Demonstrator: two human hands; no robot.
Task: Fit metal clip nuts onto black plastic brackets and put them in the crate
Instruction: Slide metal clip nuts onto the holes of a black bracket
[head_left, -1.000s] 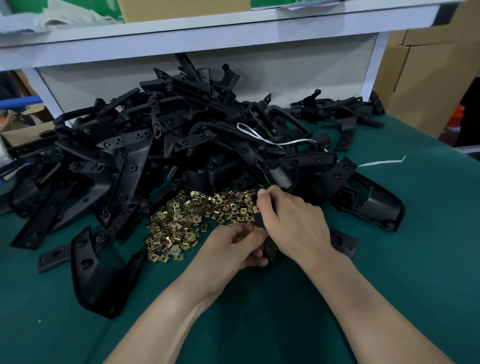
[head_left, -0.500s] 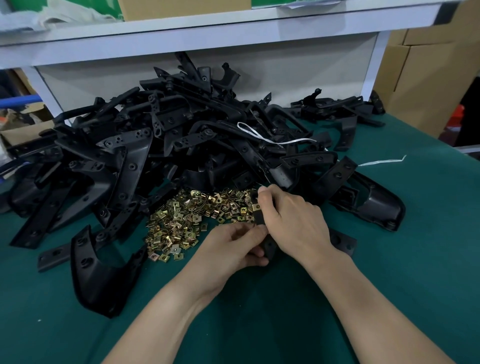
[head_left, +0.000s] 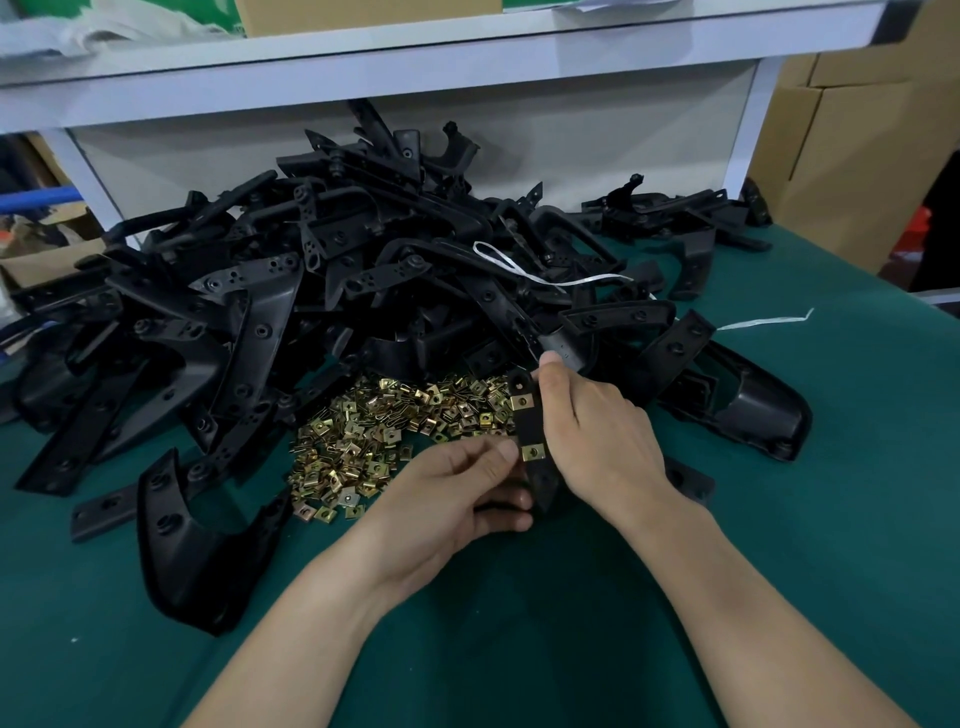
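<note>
Black plastic bracket strip (head_left: 531, 426), long axis pointing away, just right of brass clip-nut heap (head_left: 384, 431) | right hand (head_left: 597, 436) grips it | left hand (head_left: 447, 488) seemingly pinches its lower nut (head_left: 530, 453)

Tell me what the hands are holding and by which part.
Both hold one black bracket. The right hand grips its right edge, thumb near the top; the left hand pinches it at the lower clip nut.

Even overhead light, soft shadows, edges bowed
</note>
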